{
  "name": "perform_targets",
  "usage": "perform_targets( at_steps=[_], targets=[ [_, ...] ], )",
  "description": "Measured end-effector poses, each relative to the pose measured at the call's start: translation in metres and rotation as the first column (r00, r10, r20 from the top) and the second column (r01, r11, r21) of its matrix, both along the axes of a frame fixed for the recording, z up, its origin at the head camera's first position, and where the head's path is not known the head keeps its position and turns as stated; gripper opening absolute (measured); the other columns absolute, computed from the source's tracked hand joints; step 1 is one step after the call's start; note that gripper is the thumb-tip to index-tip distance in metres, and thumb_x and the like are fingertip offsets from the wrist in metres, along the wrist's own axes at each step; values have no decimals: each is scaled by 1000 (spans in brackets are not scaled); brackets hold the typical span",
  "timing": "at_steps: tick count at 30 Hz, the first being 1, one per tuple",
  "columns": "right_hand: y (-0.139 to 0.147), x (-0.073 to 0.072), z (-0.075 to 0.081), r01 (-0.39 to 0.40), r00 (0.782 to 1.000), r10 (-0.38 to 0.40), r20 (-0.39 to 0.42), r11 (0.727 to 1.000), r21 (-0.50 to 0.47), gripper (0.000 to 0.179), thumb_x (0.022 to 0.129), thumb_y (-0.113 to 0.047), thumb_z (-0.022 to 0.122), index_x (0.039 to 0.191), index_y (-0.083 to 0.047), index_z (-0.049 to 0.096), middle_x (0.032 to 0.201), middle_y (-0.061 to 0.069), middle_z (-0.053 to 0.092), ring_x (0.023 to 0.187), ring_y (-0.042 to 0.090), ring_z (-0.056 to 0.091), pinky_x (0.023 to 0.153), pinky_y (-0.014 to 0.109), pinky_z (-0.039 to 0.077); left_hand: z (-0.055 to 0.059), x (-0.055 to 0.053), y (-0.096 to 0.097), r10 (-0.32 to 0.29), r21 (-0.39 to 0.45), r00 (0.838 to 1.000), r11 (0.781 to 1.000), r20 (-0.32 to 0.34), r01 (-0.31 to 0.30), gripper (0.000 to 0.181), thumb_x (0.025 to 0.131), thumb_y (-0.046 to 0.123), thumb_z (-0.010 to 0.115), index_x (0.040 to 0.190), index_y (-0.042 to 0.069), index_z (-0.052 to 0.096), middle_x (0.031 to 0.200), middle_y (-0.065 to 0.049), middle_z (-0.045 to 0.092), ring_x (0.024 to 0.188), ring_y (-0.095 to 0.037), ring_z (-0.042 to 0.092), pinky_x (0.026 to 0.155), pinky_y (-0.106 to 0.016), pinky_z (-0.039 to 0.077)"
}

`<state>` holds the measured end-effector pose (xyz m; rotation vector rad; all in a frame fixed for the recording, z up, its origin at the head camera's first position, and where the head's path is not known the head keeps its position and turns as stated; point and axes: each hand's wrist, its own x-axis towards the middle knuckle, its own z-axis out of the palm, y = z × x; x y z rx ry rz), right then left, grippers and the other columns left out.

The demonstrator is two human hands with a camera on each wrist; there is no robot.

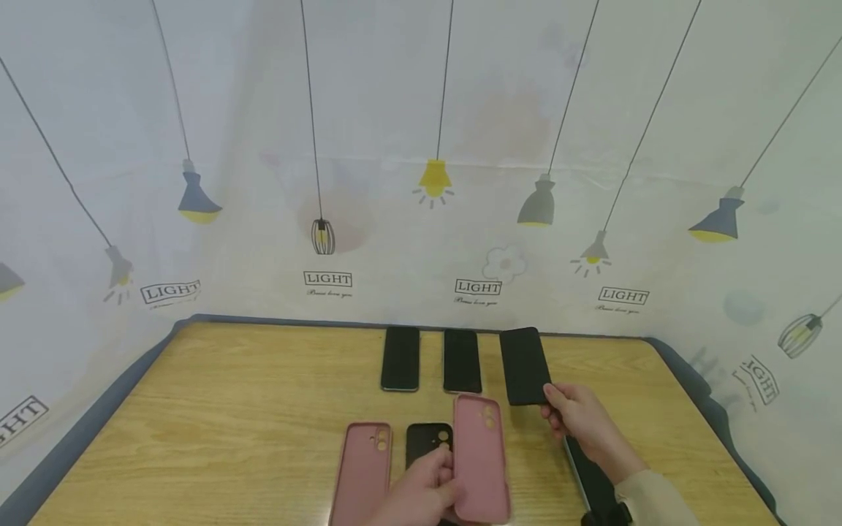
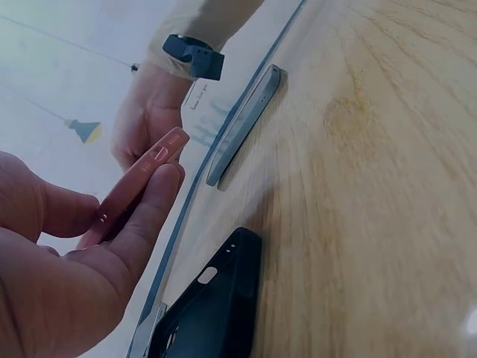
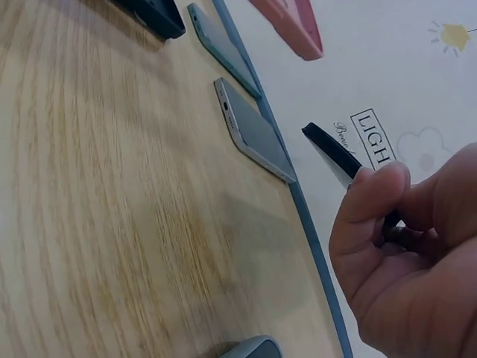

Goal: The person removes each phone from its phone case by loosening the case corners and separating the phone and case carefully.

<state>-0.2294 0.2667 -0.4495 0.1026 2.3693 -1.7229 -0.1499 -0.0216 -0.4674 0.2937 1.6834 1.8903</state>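
My left hand (image 1: 421, 488) holds a pink phone case (image 1: 482, 462) upright by its lower left side, thumb and fingers pinching it; the case has a camera cutout near its top. In the left wrist view the case's end (image 2: 160, 154) shows a port opening. In my right hand (image 1: 585, 418) a black phone (image 1: 524, 365) is gripped by its lower right corner, raised off the table and tilted, apart from the case. The right wrist view shows its thin edge (image 3: 332, 149); my fingers hide the rest. A black phone case (image 1: 421, 438) lies partly behind my left hand.
Another pink phone case (image 1: 363, 467) lies left of the black one. Two phones (image 1: 400, 358) (image 1: 462, 361) lie side by side at the back of the wooden table (image 1: 230, 409). A further phone (image 1: 588, 475) lies partly under my right forearm. A lamp-printed curtain (image 1: 395, 95) surrounds the table.
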Motion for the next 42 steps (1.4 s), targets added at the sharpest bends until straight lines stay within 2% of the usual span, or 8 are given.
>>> perform_targets(
  at_steps=[10,14,17,23,26,29,36,42],
  targets=[
    [2,-13,-11,-21,999,18,46,999,45,34,113,-15,38,97,7,58,78,4,57,63,12,48,53,25,47,-1,0,4,15,-87,999,996,30,-13,11,103,-5,50,112,-4,56,91,-11,70,88,-32,74,78,-40,64],
    [0,-16,-13,-7,997,2,76,998,60,33,113,-14,38,105,12,57,79,5,57,65,13,48,55,24,47,-1,0,4,9,-83,1000,996,12,-8,9,103,-4,50,110,-3,56,87,-6,68,77,-18,70,73,-31,62],
    [0,-19,-14,8,995,-15,102,998,68,33,113,-14,37,110,14,56,80,6,57,66,13,49,56,24,47,-13,-3,5,-8,-77,1000,997,-10,8,7,104,-2,52,109,-1,56,84,-5,66,71,-10,64,67,-25,56],
    [0,-27,-20,23,990,-36,139,996,91,32,113,-14,37,106,12,56,79,5,56,66,13,50,57,24,49,-75,-27,7,-52,-41,999,998,-5,52,9,103,10,60,111,6,60,88,-6,71,74,-11,66,65,-24,53],
    [0,-32,-22,26,988,-42,147,994,109,34,113,-14,37,100,10,57,78,4,55,64,12,49,57,25,49,-93,-34,9,-62,-46,998,997,-19,61,11,101,11,63,111,6,61,88,-8,72,73,-14,66,65,-25,53],
    [0,-36,-24,28,987,-49,153,990,136,35,113,-14,38,94,8,58,75,3,54,62,12,49,56,24,49,-97,-35,11,-69,-52,997,996,-29,67,12,100,11,64,111,6,61,88,-8,73,73,-14,66,64,-25,53],
    [0,-46,-26,30,986,-61,157,981,191,40,112,-15,40,80,1,56,64,0,50,51,10,46,49,22,46,-93,-32,14,-63,-73,998,996,-32,60,11,102,11,61,112,7,61,89,-5,73,73,-12,66,64,-24,54],
    [-2,-53,-28,30,982,-89,168,945,325,45,112,-18,42,71,-6,54,56,-2,49,44,8,44,45,20,43,-100,-35,14,-87,-46,996,995,8,87,13,102,14,63,114,7,61,90,-7,74,74,-14,66,64,-25,53]
  ],
)
